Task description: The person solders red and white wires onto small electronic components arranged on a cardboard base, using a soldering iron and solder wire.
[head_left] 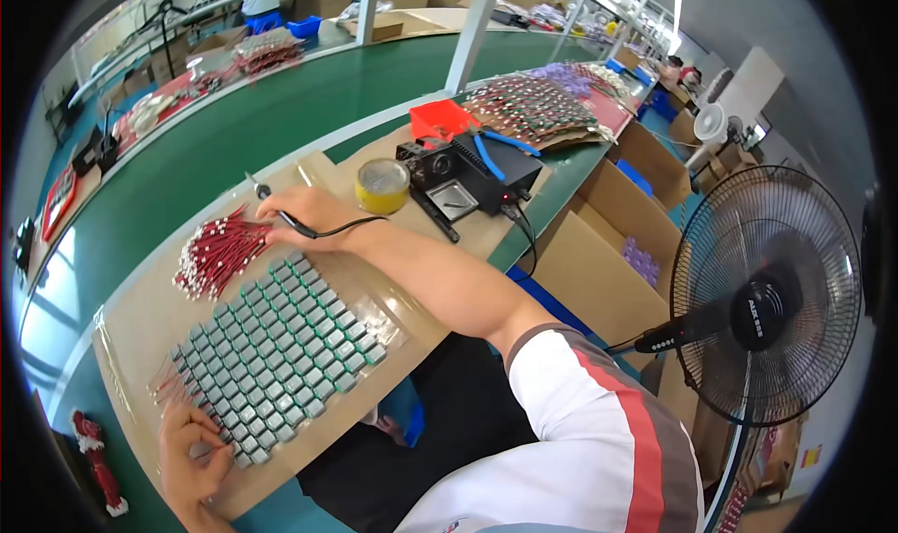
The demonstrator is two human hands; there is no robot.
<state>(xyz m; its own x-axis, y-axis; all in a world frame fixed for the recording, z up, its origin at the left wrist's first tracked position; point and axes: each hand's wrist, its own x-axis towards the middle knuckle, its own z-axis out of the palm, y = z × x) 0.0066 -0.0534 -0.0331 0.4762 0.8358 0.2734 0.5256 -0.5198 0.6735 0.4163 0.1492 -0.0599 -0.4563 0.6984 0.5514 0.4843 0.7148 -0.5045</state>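
We work at a cardboard-covered tabletop (150, 318) beside a green conveyor belt (281, 112), where a block of small grey-green square components (276, 346) lies in tight rows on the cardboard. Our right hand (304, 210) is closed on a soldering iron (271, 206), its thin tip pointing up and away near the upper corner of the block, and its black cord trails back toward the black soldering station (468, 173). Just left of that hand lies a loose bundle of red wires (220, 252) with pale ends, touching the edge of the block. Our left hand (192, 453) rests at the near corner of the block, fingers curled down onto the outermost pieces; we cannot tell whether its grip is pinched on one or only pressing. The components look light, stiff and easily nudged out of line, so we judge they want a fingertip pinch by the sides. The wires look thin and limp, best taken along the red insulation. A yellow tape roll (382, 185), blue-handled pliers (500, 145) and a black standing fan (762, 299) stand nearby.
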